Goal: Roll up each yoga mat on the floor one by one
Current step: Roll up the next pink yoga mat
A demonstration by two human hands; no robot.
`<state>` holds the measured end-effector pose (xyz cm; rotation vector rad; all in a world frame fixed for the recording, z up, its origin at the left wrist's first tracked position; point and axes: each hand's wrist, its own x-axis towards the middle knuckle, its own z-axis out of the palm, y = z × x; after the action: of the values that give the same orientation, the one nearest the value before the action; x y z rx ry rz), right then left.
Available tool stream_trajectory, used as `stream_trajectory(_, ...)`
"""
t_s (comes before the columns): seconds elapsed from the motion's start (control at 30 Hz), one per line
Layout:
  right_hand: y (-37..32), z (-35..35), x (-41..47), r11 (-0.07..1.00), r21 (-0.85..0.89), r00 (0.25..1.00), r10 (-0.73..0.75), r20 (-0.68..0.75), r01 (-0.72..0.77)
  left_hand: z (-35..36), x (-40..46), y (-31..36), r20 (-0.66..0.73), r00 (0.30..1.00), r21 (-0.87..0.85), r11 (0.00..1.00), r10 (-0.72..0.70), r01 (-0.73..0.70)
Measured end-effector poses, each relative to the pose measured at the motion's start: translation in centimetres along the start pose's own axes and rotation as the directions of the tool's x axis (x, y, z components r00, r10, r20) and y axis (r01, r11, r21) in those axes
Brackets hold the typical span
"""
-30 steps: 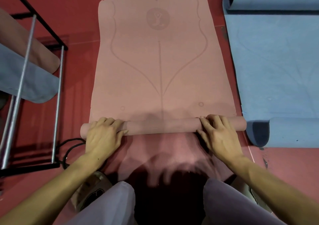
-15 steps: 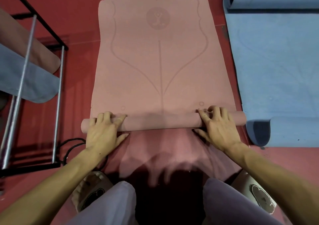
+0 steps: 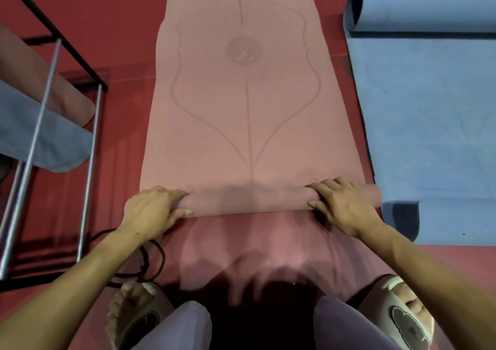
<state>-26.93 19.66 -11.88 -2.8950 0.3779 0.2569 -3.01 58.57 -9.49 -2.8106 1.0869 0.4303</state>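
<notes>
A pink yoga mat (image 3: 241, 102) with a leaf-shaped line pattern lies flat on the red floor ahead of me. Its near end is wound into a thin roll (image 3: 249, 199) lying crosswise. My left hand (image 3: 153, 211) grips the roll near its left end, fingers curled over the top and thumb underneath. My right hand (image 3: 343, 203) grips it near the right end in the same way. A blue yoga mat (image 3: 429, 113) lies to the right, its far end and near end both curled up.
A black metal rack (image 3: 53, 91) stands at the left with a rolled pink mat (image 3: 40, 81) and a blue mat (image 3: 40, 140) on it. A black cord loop (image 3: 150, 263) lies by my left foot. My knees and slippers fill the bottom edge.
The roll has moved a little further up the pink mat. Both hands went from fingers spread on top to curling round the roll. The view has tilted to show more of the mat.
</notes>
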Motion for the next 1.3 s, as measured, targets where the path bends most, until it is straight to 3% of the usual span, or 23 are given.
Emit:
stream_trajectory(0.2, -0.2, -1.1, -0.8, 0.997, 0.069, 0.969, 0.018, 0.246, -0.036, -1.0, -0.8, -0.2, 0.204, 0.977, -0.067, 0.997, 0.057, -0.045)
stream_trajectory(0.33, -0.1, -1.3, -0.9, 0.985, 0.148, 0.952, 0.040, 0.305, -0.089, -0.6, -0.6, -0.8, 0.314, 0.947, -0.196, 0.981, 0.073, -0.011)
stream_trajectory(0.5, -0.4, -0.8, -0.9, 0.968, 0.206, 0.977, 0.102, 0.190, -0.141, 0.3, -1.0, -0.7, 0.209, 0.978, -0.222, 0.975, 0.026, 0.021)
stream_trajectory(0.6, -0.7, -0.7, -1.0, 0.975, 0.118, 0.975, 0.172, 0.140, -0.189, 0.1, -0.8, 0.0, 0.101, 0.985, -0.239, 0.958, -0.139, 0.160)
stream_trajectory(0.7, -1.4, -1.3, -1.0, 0.979, -0.004, 0.971, 0.201, 0.131, -0.202, 0.0, -0.6, 0.4, 0.106, 0.972, -0.232, 0.945, -0.211, 0.231)
stream_trajectory(0.83, -1.8, -2.3, -0.7, 0.980, -0.098, 0.973, 0.183, 0.141, -0.170, 0.3, -1.1, 0.3, -0.081, 0.989, -0.230, 0.968, -0.126, 0.105)
stream_trajectory(0.97, -2.0, -2.1, -0.6, 0.972, 0.056, 0.969, 0.221, 0.110, -0.229, 1.3, -1.9, 0.4, -0.191, 0.980, -0.209, 0.978, -0.051, 0.011)
stream_trajectory(1.1, -2.2, -1.4, -0.7, 0.963, 0.074, 0.966, 0.255, 0.041, -0.258, 1.8, -2.4, 1.6, -0.314, 0.948, -0.077, 0.994, 0.046, -0.073)
stream_trajectory(1.3, -3.2, -0.2, -1.0, 0.982, -0.006, 0.975, 0.184, -0.126, -0.187, 2.7, -3.6, 2.9, -0.326, 0.944, -0.010, 0.998, 0.049, -0.055)
